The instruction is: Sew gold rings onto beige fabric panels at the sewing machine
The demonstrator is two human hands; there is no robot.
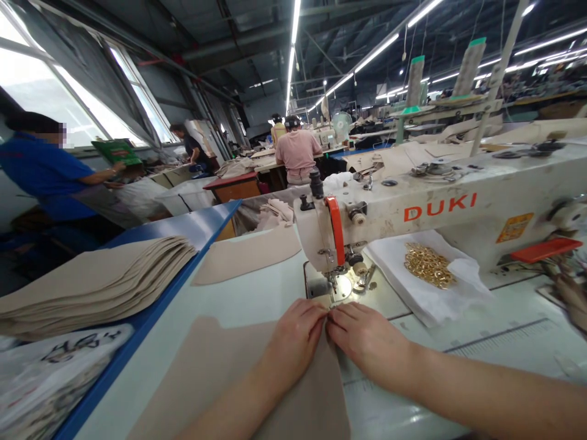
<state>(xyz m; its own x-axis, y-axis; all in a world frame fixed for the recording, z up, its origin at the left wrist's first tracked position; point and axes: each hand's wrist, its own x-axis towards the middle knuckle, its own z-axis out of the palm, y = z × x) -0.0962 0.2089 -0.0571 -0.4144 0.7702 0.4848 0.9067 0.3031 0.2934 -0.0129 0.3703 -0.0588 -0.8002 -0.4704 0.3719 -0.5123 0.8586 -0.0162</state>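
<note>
My left hand (297, 335) and my right hand (367, 339) meet just in front of the sewing machine (321, 235). Fingers of both hands are pinched together at the far corner of a beige fabric panel (215, 379), which lies flat on the pale table under my left forearm. A small tab-like edge shows just beyond my fingertips, close to the lit needle plate (343, 287). The exact fold or small part between my fingers is hidden. Right of the needle, a white cloth (440, 305) carries a pile of small gold metal rings (428, 266).
A stack of beige panels (105, 275) lies on a blue-edged surface at left, above a plastic bag (59, 366). Another cut panel (252, 253) rests behind the needle area. Thread cones (415, 82) stand at the back right. A person in blue (50, 171) stands at far left.
</note>
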